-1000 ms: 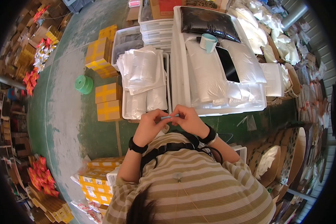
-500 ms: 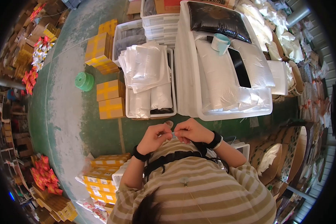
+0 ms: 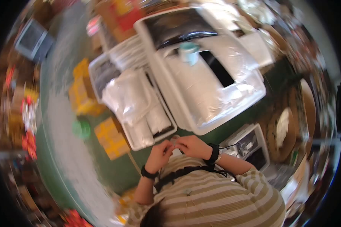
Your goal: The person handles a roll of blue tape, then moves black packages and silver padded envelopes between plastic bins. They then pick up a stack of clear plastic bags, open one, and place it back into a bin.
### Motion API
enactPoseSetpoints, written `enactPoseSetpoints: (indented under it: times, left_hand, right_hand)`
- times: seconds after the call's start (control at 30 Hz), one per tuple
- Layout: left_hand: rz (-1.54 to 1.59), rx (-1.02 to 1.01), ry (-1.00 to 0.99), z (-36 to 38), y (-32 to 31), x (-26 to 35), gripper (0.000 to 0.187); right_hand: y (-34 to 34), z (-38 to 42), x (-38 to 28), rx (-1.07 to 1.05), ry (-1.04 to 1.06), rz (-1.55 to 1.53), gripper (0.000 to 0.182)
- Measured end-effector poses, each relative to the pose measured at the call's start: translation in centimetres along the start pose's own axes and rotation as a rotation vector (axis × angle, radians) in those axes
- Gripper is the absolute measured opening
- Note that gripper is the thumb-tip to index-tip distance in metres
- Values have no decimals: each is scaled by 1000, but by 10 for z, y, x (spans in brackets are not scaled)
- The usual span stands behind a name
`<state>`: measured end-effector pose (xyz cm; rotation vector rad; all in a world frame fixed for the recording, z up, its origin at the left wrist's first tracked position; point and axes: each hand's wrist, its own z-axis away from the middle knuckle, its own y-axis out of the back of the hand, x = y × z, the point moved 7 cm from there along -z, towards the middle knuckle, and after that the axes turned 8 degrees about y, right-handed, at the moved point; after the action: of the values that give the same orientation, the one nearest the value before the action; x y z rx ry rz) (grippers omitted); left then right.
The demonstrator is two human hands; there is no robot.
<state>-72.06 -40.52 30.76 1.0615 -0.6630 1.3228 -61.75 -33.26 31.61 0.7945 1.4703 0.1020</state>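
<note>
In front of my waist, my left hand (image 3: 157,158) and my right hand (image 3: 194,146) meet with fingers pinched together. Whatever sits between the fingertips is too small and blurred to name. Just beyond them is a white plastic crate (image 3: 136,146) holding silvery-white plastic bags (image 3: 127,94). To its right stands a taller stack of white bins (image 3: 201,129), topped with puffy clear-white bags (image 3: 193,85). On those bags rest a light-blue tape roll (image 3: 189,53) and a flat black rectangular device (image 3: 217,69). A shiny black bag (image 3: 180,26) lies at the far end.
Cartons with yellow tape (image 3: 111,138) and a green spool (image 3: 81,129) are on the green floor to the left. At my right are a white crate (image 3: 259,142) and an open carton (image 3: 291,125). A grey box-like object (image 3: 34,39) stands far left.
The view has swung, so the bins and crates now appear tilted and shifted left. Both hands stay pinched together; the light-blue bit seen between them earlier is no longer distinct.
</note>
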Motion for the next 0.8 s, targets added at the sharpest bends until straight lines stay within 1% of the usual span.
enactPoseSetpoints:
  times: [0.1,0.13,0.17,0.23,0.27,0.37,0.4,0.5,0.53,0.57,0.63,0.7,0.77,0.8]
  left_hand:
    - [-123,-225,-19,-12,-17,8,13]
    - [-114,-291,-81,-14,-22,19,12]
    - [-100,-357,-137,-14,-30,31,10]
    - [-104,-450,-125,-20,-46,38,9]
    - [-102,-487,-108,-23,-56,41,9]
    - [-172,-606,-271,-31,-95,57,10]
    - [-192,-663,-264,-32,-109,59,10]
    - [-209,-820,-234,-29,-156,68,11]
    - [-184,-862,-221,-25,-174,74,11]
    - [-161,-902,-205,-22,-190,79,12]
    - [-220,-971,-260,-13,-219,90,16]
    - [-289,-1050,-319,-1,-247,104,17]
    - [-342,-1093,-359,9,-274,109,18]
    - [-355,-1108,-369,12,-287,108,17]
  right_hand:
    - [28,11,-23,84,-47,112,15]
    - [30,18,-21,152,-6,140,16]
    - [39,23,-23,212,-21,102,16]
    - [56,36,-35,315,-38,16,16]
    - [66,46,-36,370,-88,-17,17]
    - [69,86,-17,499,-206,-58,12]
    - [76,103,-20,559,-246,36,10]
    - [82,157,-16,840,-315,-46,7]
    - [89,175,-23,933,-339,20,7]
    - [92,193,-26,1019,-367,-8,8]
    - [92,229,-33,1188,-416,-75,10]
    - [80,259,-24,1320,-468,-410,13]
    - [77,286,-25,1408,-481,-478,10]
    - [80,298,-31,1448,-466,-277,9]
